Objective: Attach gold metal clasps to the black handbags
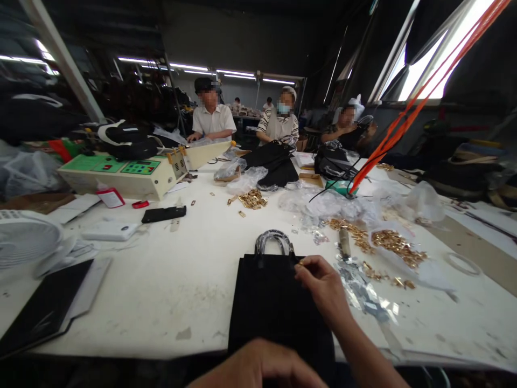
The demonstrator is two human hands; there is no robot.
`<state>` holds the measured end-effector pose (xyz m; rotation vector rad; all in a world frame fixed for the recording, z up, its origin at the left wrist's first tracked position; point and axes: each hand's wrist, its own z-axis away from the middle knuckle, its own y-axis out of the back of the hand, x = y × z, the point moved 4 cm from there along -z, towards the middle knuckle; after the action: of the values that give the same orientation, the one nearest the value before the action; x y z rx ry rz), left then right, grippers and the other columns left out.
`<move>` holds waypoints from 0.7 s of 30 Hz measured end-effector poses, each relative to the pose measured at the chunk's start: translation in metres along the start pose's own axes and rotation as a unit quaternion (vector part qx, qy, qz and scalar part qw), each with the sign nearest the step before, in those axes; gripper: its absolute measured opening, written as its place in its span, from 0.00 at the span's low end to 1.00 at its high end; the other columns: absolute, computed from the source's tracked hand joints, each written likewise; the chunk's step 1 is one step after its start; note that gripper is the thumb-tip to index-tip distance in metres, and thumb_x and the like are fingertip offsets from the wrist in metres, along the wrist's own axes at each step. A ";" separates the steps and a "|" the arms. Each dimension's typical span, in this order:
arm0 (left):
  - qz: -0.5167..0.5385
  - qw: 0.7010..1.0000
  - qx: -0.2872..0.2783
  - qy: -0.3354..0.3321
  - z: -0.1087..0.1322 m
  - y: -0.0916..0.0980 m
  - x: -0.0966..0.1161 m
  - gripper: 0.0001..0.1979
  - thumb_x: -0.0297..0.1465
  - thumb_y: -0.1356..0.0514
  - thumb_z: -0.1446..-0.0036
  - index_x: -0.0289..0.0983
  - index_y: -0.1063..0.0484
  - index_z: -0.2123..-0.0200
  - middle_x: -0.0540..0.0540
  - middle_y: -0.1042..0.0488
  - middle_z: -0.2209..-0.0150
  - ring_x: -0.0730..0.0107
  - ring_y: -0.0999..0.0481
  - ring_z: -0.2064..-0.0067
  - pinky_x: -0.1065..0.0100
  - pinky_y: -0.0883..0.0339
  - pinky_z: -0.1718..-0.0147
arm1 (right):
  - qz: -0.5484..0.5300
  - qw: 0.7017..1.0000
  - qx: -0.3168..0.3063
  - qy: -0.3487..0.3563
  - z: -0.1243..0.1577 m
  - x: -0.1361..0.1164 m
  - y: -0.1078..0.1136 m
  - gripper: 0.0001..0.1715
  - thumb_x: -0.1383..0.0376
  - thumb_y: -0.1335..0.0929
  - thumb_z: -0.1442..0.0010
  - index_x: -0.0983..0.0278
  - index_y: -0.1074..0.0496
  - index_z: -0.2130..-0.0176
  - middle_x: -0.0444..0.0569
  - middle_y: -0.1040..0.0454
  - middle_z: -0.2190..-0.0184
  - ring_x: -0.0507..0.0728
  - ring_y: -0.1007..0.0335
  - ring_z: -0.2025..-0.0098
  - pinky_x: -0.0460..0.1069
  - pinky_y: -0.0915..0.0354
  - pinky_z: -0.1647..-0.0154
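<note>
Near the front edge of the white counter [169, 291] lies a black bag [274, 312], handles [273, 241] pointing away, its lower end hanging past the edge. Right hand [321, 285] rests on the bag's top right corner, fingers pinched on a small gold piece [301, 263]. Left hand [262, 369] sits at the bottom border, partly cut off, so its grip cannot be told. Bare counter opens to the bag's left; gold hardware [393, 242] and foil scraps [363, 293] crowd the right. Three people sit across, well apart.
</note>
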<state>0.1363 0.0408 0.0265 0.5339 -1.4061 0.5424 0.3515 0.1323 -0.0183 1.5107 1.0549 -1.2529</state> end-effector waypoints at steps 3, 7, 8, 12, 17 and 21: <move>-0.055 0.976 0.212 0.021 -0.019 0.044 -0.023 0.22 0.45 0.37 0.37 0.41 0.25 0.45 0.40 0.22 0.48 0.53 0.24 0.46 0.55 0.31 0.46 | -0.044 0.999 -0.019 -0.023 0.019 0.009 -0.055 0.17 0.53 0.23 0.46 0.62 0.24 0.64 0.47 0.21 0.67 0.57 0.26 0.65 0.49 0.32 0.63; -0.303 0.841 0.446 0.041 -0.042 0.108 -0.058 0.34 0.36 0.32 0.47 0.36 0.32 0.37 0.35 0.28 0.40 0.49 0.27 0.43 0.51 0.33 0.43 | -0.057 0.993 -0.047 -0.092 0.028 0.031 -0.077 0.20 0.54 0.22 0.47 0.63 0.22 0.59 0.48 0.20 0.66 0.57 0.24 0.66 0.50 0.30 0.65; -0.342 0.833 0.434 0.042 -0.050 0.117 -0.066 0.34 0.35 0.31 0.47 0.36 0.31 0.37 0.35 0.27 0.40 0.48 0.28 0.41 0.50 0.34 0.41 | -0.062 0.992 -0.049 -0.101 0.027 0.034 -0.077 0.22 0.53 0.22 0.47 0.63 0.22 0.57 0.49 0.19 0.65 0.58 0.23 0.66 0.50 0.28 0.64; -0.384 0.832 0.398 0.032 -0.071 0.129 -0.079 0.22 0.35 0.31 0.44 0.41 0.23 0.46 0.39 0.22 0.50 0.48 0.29 0.44 0.51 0.34 0.44 | -0.090 0.988 -0.037 -0.117 0.024 0.036 -0.075 0.27 0.51 0.22 0.48 0.65 0.23 0.56 0.53 0.18 0.63 0.62 0.19 0.62 0.53 0.23 0.61; -0.337 0.837 0.431 0.004 -0.076 0.125 -0.074 0.13 0.31 0.30 0.47 0.41 0.21 0.57 0.43 0.24 0.56 0.53 0.28 0.49 0.55 0.34 0.47 | -0.079 0.990 -0.033 -0.109 0.017 0.032 -0.079 0.30 0.50 0.22 0.49 0.66 0.22 0.53 0.54 0.18 0.62 0.62 0.18 0.63 0.54 0.23 0.62; -0.266 0.835 0.481 -0.021 -0.072 0.123 -0.072 0.08 0.28 0.32 0.49 0.39 0.25 0.64 0.45 0.26 0.58 0.59 0.26 0.54 0.59 0.33 0.50 | -0.037 0.995 -0.046 -0.086 0.014 0.023 -0.083 0.26 0.49 0.24 0.45 0.66 0.21 0.56 0.52 0.18 0.66 0.62 0.20 0.63 0.53 0.25 0.64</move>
<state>0.1060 0.1788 -0.0486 1.6987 -0.8647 0.7572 0.2711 0.1416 -0.0517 1.2794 1.0475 -1.3409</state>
